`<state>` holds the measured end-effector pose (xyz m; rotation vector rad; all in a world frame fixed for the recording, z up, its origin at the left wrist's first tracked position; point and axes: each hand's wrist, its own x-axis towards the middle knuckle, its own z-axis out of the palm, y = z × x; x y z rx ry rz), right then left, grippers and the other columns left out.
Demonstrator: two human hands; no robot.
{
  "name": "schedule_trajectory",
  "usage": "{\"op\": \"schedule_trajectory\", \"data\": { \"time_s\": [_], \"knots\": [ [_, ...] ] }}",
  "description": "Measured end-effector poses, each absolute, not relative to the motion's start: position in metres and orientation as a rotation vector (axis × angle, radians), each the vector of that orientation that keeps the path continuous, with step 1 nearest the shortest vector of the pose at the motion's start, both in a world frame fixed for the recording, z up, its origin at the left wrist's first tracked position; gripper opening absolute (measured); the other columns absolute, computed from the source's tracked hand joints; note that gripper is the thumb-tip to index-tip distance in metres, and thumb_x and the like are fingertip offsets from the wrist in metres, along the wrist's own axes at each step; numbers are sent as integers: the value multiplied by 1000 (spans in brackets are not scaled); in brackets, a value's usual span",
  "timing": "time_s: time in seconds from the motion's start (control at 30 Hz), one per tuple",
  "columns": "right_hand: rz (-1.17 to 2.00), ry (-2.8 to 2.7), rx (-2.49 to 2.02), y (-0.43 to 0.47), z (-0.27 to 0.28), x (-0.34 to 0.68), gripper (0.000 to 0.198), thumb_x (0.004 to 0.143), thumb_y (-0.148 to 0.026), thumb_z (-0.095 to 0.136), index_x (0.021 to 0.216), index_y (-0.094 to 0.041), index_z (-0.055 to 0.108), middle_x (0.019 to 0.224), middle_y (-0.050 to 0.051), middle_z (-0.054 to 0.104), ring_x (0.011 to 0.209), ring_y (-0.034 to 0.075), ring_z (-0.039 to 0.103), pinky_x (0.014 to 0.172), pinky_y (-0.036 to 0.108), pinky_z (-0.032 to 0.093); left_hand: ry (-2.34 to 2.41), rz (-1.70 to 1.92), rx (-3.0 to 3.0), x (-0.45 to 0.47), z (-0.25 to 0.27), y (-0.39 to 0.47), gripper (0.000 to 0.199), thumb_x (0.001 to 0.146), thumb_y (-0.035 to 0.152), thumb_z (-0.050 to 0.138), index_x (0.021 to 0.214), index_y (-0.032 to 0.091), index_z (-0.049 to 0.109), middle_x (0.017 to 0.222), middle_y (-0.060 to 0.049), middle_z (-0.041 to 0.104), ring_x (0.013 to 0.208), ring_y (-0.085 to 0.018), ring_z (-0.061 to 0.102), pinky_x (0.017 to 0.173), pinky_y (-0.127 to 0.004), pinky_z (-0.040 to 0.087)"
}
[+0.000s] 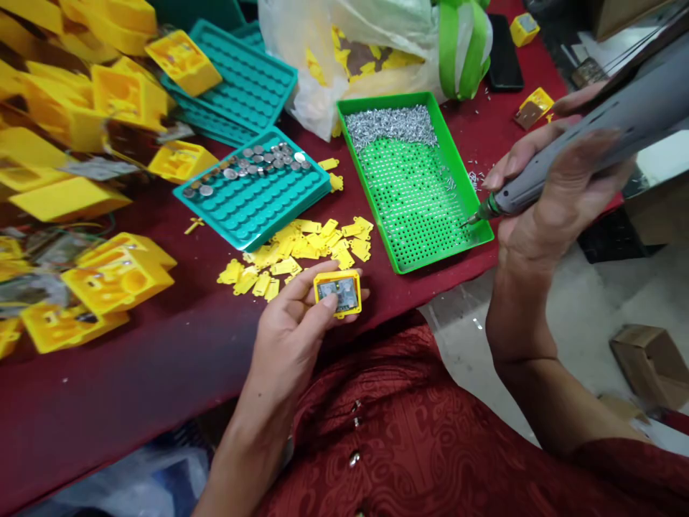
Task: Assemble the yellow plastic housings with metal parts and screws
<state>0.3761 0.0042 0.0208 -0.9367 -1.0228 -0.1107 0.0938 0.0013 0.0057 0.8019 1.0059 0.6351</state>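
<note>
My left hand (pixel 298 312) is closed around a small yellow plastic case (pixel 352 294) near the table's front edge. A dark circuit board shows inside the case, and my thumb lies over it. My right hand (pixel 554 187) grips a grey electric screwdriver (pixel 565 136), tilted down to the left. Its bit points at the near right corner of a green perforated tray (pixel 401 267); whether the tip touches a screw I cannot tell. Many small silver screws (pixel 390 126) are heaped at the tray's far end, with a few scattered near the bit.
Loose yellow plates (pixel 306 244) lie beyond my left hand. A teal ridged tray (pixel 237 215) holds coin cells (pixel 258 161). Yellow housings (pixel 118 280) pile up at left. A plastic bag (pixel 301 50), a black phone (pixel 504 54) and two yellow cases (pixel 535 108) are farther back.
</note>
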Motion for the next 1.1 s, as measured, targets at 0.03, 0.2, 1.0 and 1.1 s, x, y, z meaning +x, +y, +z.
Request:
{"op": "schedule_trajectory", "data": {
  "time_s": [0.03, 0.2, 1.0, 1.1],
  "knots": [
    [-180, -996, -989, 5, 16, 375, 58, 95, -75, 75, 110, -23, 53, 64, -9, 44, 44, 7, 44, 41, 23, 37, 1016, 637, 803, 94, 6, 1, 53, 72, 37, 101, 115, 18, 76, 108, -9, 87, 82, -22, 85, 58, -20, 64],
    [-255, -956, -1287, 1, 3, 368, 75, 95, -95, 51, 129, -29, 37, 84, -4, 45, 53, 7, 41, 52, 29, 37, 1045, 651, 789, 96, 9, 1, 53, 69, 34, 103, 114, 19, 78, 105, -7, 87, 82, -20, 85, 62, -20, 67],
    [-295, -991, -1240, 5, -1, 371, 61, 102, -84, 54, 117, -26, 44, 86, -1, 50, 52, 5, 38, 48, 26, 33, 1056, 644, 738, 97, 12, 2, 52, 67, 31, 104, 111, 18, 79, 100, -5, 87, 77, -18, 84, 61, -17, 66],
    [-282, -982, -1231, 4, 0, 370, 60, 103, -82, 54, 117, -25, 42, 87, -2, 51, 52, 5, 41, 49, 26, 34, 1062, 640, 747, 97, 12, 2, 55, 64, 31, 106, 111, 18, 79, 101, -5, 87, 77, -18, 84, 60, -17, 65]
  ]
}}
